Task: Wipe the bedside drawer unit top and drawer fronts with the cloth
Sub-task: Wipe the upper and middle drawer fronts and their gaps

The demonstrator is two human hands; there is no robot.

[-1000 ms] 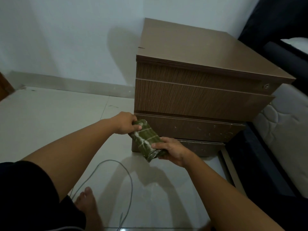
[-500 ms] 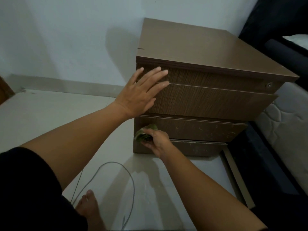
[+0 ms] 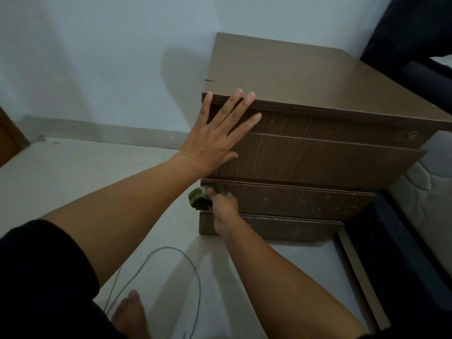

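Down at the far left corner of the shot there's just a black sleeve and a bare foot on the pale tile floor, with a thin grey cable looping next to it. Moving right, the left hand is flat against the left end of the drawer unit, fingers straight and spread, tips up at the edge of the top panel, holding nothing, so I'd guess it's bracing the thing. Just below that, the right hand has its fingers curled round a bunched green cloth, pressing it onto the left end of the lower drawer front. As for progress, hard to call it far along: that lower drawer front has pale specks and smudges scattered toward its right side, and the bottom plinth strip looks scuffed too, so at least those stretches need a pass. The two upper drawer fronts and the top show no obvious marks, but I can't tell from this whether they've been wiped. Over on the right edge there's a mattress tight beside the unit and a dark bed frame.
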